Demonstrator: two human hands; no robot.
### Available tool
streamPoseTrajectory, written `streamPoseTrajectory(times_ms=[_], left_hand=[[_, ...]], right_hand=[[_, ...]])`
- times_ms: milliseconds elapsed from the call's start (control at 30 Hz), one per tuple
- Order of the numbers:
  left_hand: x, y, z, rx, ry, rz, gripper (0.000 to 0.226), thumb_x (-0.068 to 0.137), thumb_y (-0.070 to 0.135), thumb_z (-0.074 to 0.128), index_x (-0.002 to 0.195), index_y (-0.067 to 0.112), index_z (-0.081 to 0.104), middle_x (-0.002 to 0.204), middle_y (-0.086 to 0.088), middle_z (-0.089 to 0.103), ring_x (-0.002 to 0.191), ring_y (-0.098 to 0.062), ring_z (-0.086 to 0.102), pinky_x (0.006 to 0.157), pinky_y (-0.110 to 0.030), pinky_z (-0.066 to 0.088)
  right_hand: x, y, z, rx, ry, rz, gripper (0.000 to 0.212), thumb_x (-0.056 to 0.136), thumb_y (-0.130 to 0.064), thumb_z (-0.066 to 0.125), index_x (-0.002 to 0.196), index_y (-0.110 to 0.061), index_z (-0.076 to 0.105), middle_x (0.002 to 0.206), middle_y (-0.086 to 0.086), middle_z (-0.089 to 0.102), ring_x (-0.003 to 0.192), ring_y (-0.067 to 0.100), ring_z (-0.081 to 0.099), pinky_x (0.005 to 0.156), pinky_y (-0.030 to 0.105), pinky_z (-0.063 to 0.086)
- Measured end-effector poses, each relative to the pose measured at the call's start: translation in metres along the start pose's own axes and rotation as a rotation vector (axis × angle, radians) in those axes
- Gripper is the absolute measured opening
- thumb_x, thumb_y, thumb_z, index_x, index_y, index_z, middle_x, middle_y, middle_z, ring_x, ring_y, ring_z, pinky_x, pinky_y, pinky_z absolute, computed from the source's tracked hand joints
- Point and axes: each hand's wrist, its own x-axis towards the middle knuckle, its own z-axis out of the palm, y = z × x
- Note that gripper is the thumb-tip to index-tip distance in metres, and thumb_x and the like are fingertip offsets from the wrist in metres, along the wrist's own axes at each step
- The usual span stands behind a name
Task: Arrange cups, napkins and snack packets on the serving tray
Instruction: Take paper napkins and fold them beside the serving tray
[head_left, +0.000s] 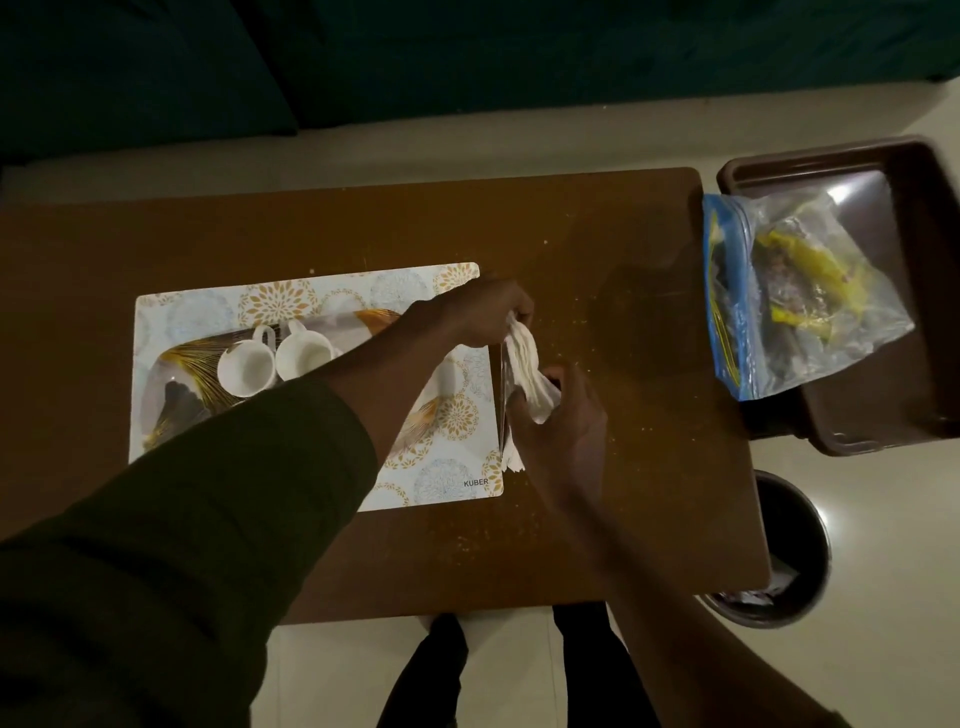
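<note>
Two white cups (275, 361) stand side by side on a patterned serving tray (176, 358), which lies on a floral placemat (441, 467). My left hand (483, 312) pinches the top of a bunch of white napkins (524, 369) just past the mat's right edge. My right hand (561, 421) grips the same napkins lower down, and their ends hang below it. My left forearm hides the tray's right part. A clear zip bag of snack packets (795, 291) rests over the rim of a brown tub at the right.
The brown wooden table (649, 493) carries crumbs and specks. A brown plastic tub (893, 415) sits beside its right end. A dark round bin (784, 566) stands on the floor at the table's near right corner. A dark sofa runs along the far side.
</note>
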Motion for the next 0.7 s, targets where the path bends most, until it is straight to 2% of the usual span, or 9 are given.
streamPoseTrajectory(times_ms=[67,100,167,200,267,333,400,533,700], left_hand=[[-0.001,-0.003,0.001,-0.01,-0.011,-0.03,0.033,0.079,-0.01,0.051,0.082,0.018,0.067,0.08,0.002,0.061,0.082,-0.026,0.065,0.06,-0.028,0.044],[-0.001,-0.003,0.002,-0.007,-0.007,-0.04,0.034,0.08,-0.01,0.051,0.09,0.017,0.069,0.091,-0.003,0.064,0.082,-0.026,0.064,0.06,-0.026,0.041],[-0.003,-0.003,0.006,0.013,0.014,-0.066,0.035,0.084,-0.008,0.052,0.109,0.011,0.068,0.118,-0.015,0.062,0.092,-0.03,0.063,0.066,-0.027,0.042],[-0.004,-0.003,0.008,0.021,0.033,-0.077,0.035,0.085,-0.007,0.053,0.113,0.009,0.067,0.123,-0.016,0.061,0.1,-0.032,0.062,0.072,-0.031,0.045],[-0.004,-0.006,0.011,0.008,0.07,-0.066,0.034,0.084,-0.007,0.053,0.108,0.01,0.07,0.121,-0.015,0.062,0.108,-0.033,0.06,0.086,-0.039,0.051],[-0.003,-0.01,0.014,-0.012,0.093,-0.053,0.035,0.081,-0.007,0.053,0.103,0.012,0.072,0.119,-0.013,0.061,0.11,-0.032,0.058,0.091,-0.046,0.05],[-0.001,-0.012,0.017,-0.013,0.106,-0.054,0.034,0.08,-0.006,0.053,0.103,0.011,0.071,0.118,-0.012,0.059,0.111,-0.032,0.056,0.092,-0.048,0.048],[0.001,-0.014,0.018,-0.037,0.158,-0.095,0.041,0.075,-0.01,0.048,0.101,0.016,0.069,0.118,-0.009,0.056,0.11,-0.028,0.054,0.09,-0.048,0.049],[0.004,-0.011,0.017,-0.066,0.227,-0.126,0.045,0.075,-0.01,0.051,0.103,0.02,0.067,0.121,-0.004,0.054,0.112,-0.024,0.053,0.088,-0.045,0.05]], right_hand=[[0.004,-0.001,0.0,0.011,-0.008,-0.011,0.021,0.083,-0.024,0.065,0.1,-0.011,0.06,0.089,0.0,0.067,0.071,0.013,0.062,0.054,0.022,0.047],[0.006,-0.001,0.0,0.014,-0.02,-0.005,0.02,0.084,-0.023,0.065,0.099,-0.012,0.061,0.087,0.0,0.069,0.068,0.014,0.063,0.052,0.022,0.046],[0.007,0.0,0.001,0.009,-0.045,0.003,0.016,0.085,-0.021,0.064,0.097,-0.012,0.062,0.083,0.001,0.07,0.064,0.013,0.063,0.05,0.018,0.04],[0.007,0.0,0.001,0.005,-0.053,0.005,0.015,0.085,-0.02,0.064,0.096,-0.012,0.063,0.082,0.002,0.071,0.062,0.012,0.062,0.05,0.013,0.036],[0.007,0.001,0.002,0.002,-0.055,0.008,0.014,0.084,-0.017,0.066,0.096,-0.01,0.063,0.082,0.003,0.071,0.06,0.008,0.058,0.049,0.007,0.029],[0.008,0.0,0.002,0.005,-0.054,0.004,0.02,0.084,-0.017,0.067,0.101,-0.01,0.06,0.089,0.004,0.071,0.065,0.01,0.061,0.05,0.008,0.032],[0.01,0.002,0.002,0.021,-0.062,0.006,0.026,0.083,-0.022,0.067,0.105,-0.011,0.056,0.094,0.003,0.07,0.072,0.015,0.064,0.051,0.017,0.041],[0.013,0.006,0.0,0.059,-0.055,-0.007,0.028,0.084,-0.035,0.061,0.102,-0.015,0.054,0.085,-0.001,0.065,0.066,0.016,0.061,0.05,0.033,0.05],[0.019,0.002,-0.011,0.096,-0.048,-0.057,0.03,0.085,-0.036,0.068,0.097,-0.011,0.057,0.075,-0.001,0.061,0.06,0.014,0.057,0.049,0.025,0.044]])
